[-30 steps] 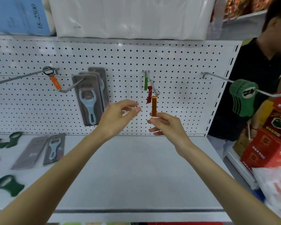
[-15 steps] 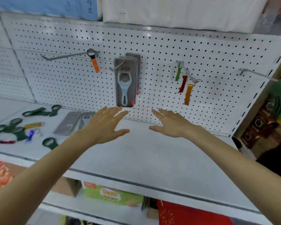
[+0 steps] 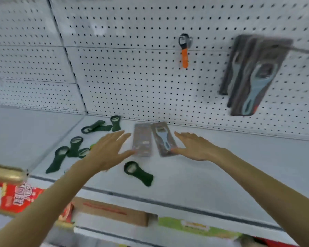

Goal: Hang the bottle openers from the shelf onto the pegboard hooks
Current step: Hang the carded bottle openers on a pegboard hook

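Observation:
Two grey carded bottle openers lie side by side on the white shelf [image 3: 239,168]: one face down [image 3: 142,139], one showing a blue opener [image 3: 163,139]. My left hand [image 3: 107,150] hovers open just left of them, thumb near the face-down card. My right hand [image 3: 194,146] is spread open, its fingertips at the lower edge of the blue opener's card. Several dark green openers lie on the shelf, the nearest [image 3: 138,172] in front of my left hand. On the pegboard [image 3: 132,77] hang an orange opener [image 3: 184,56] and carded blue openers [image 3: 253,75].
More green openers [image 3: 64,154] are scattered at the shelf's left, with others [image 3: 100,126] near the back wall. Below the shelf edge sit cardboard and red boxes [image 3: 20,196]. A vertical seam divides the pegboard panels at the left.
My view has swung left and down from the hook with the green, red and orange openers. Both hands dropped from that hook to the shelf and now flank the two carded openers.

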`<state>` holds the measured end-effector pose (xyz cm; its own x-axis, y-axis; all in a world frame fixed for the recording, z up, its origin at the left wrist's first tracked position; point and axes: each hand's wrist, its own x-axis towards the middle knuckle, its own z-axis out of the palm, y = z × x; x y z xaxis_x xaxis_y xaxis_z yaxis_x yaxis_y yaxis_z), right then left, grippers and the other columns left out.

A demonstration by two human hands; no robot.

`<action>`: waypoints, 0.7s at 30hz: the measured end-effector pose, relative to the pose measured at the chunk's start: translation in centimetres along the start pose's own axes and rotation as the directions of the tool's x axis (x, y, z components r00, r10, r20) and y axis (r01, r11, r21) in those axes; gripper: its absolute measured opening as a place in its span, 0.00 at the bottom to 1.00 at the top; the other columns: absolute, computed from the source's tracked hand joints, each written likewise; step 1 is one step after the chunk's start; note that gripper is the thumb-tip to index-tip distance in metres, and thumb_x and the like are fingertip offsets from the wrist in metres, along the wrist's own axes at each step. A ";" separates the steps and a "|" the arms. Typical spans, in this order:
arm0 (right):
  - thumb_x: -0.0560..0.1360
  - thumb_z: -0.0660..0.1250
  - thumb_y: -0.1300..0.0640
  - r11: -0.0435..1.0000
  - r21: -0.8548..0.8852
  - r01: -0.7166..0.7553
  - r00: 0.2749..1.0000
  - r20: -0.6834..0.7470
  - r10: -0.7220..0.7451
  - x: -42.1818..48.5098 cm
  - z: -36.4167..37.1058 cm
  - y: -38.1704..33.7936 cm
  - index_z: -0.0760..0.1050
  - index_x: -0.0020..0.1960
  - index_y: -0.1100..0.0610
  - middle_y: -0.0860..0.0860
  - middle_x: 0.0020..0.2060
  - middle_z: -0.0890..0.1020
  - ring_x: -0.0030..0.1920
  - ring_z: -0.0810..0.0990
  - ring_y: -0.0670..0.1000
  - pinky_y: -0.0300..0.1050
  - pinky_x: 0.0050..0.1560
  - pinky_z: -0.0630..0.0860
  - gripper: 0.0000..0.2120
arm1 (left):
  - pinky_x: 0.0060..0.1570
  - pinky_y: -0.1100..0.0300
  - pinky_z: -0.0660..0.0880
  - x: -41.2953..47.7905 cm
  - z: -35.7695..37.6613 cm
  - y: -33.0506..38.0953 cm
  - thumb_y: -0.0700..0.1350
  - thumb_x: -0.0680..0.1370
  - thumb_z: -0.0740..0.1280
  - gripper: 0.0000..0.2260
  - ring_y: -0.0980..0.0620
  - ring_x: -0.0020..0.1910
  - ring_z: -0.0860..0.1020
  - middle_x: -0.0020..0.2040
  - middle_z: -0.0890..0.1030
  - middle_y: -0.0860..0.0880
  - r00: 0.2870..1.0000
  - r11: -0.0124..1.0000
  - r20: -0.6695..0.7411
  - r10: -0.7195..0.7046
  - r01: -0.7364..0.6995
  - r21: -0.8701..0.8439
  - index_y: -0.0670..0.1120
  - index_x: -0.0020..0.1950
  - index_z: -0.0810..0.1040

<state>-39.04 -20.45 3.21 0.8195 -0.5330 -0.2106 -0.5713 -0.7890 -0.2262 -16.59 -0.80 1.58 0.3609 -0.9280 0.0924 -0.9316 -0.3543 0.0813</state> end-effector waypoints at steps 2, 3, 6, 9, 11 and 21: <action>0.75 0.58 0.33 0.995 0.087 -0.044 0.999 -0.011 0.045 2.6 1.2 -2.2 0.56 0.74 0.47 0.55 0.67 0.71 0.60 0.72 0.55 0.51 0.59 0.71 0.34 | 0.72 0.53 0.57 0.1 1.0 -4.7 0.68 0.75 0.53 0.34 0.49 0.75 0.61 0.77 0.59 0.49 0.999 0.997 0.024 -0.047 0.048 -0.056 0.53 0.77 0.57; 0.75 0.59 0.33 0.990 0.119 -0.073 0.997 -0.003 0.074 3.5 1.7 -2.9 0.57 0.74 0.47 0.55 0.64 0.72 0.58 0.73 0.55 0.51 0.58 0.73 0.34 | 0.72 0.54 0.57 0.0 1.5 -6.4 0.68 0.76 0.54 0.34 0.49 0.75 0.61 0.77 0.59 0.49 0.997 0.996 0.055 -0.049 0.053 -0.072 0.53 0.77 0.57; 0.75 0.61 0.34 0.953 0.234 -0.192 0.981 0.010 0.195 4.7 2.9 -3.6 0.57 0.75 0.49 0.54 0.66 0.73 0.60 0.74 0.57 0.56 0.59 0.73 0.35 | 0.72 0.55 0.56 0.8 2.6 -9.9 0.66 0.77 0.54 0.32 0.50 0.75 0.60 0.78 0.58 0.49 0.995 0.998 0.098 0.010 -0.003 -0.066 0.53 0.77 0.57; 0.75 0.62 0.37 0.896 0.327 -0.302 0.945 -0.025 0.327 5.5 4.0 -3.3 0.66 0.69 0.55 0.57 0.64 0.74 0.59 0.75 0.58 0.55 0.59 0.73 0.30 | 0.72 0.53 0.55 2.7 3.1 -11.7 0.64 0.78 0.54 0.31 0.49 0.75 0.59 0.78 0.57 0.48 0.997 0.991 0.081 0.003 0.008 -0.136 0.52 0.77 0.56; 0.75 0.63 0.38 0.851 0.377 -0.364 0.911 -0.047 0.411 6.1 4.7 -2.9 0.64 0.70 0.60 0.59 0.67 0.71 0.64 0.71 0.60 0.54 0.62 0.70 0.33 | 0.73 0.53 0.53 3.4 3.9 -11.3 0.64 0.78 0.52 0.31 0.50 0.76 0.56 0.78 0.56 0.49 0.997 0.985 0.072 0.018 -0.006 -0.170 0.52 0.78 0.54; 0.76 0.64 0.45 0.862 0.411 -0.295 0.874 -0.247 0.417 7.4 7.0 -3.1 0.73 0.49 0.53 0.48 0.40 0.76 0.42 0.74 0.53 0.47 0.40 0.70 0.11 | 0.69 0.58 0.58 6.4 6.7 -5.3 0.62 0.79 0.54 0.26 0.53 0.74 0.60 0.76 0.62 0.52 0.984 0.809 0.110 0.138 -0.048 -0.585 0.58 0.76 0.56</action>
<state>-31.56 -19.78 -4.30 0.4894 -0.8710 -0.0434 -0.7534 -0.3973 -0.5240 -9.60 -5.58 -4.88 0.2219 -0.9751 -0.0067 -0.7466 -0.1743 0.6420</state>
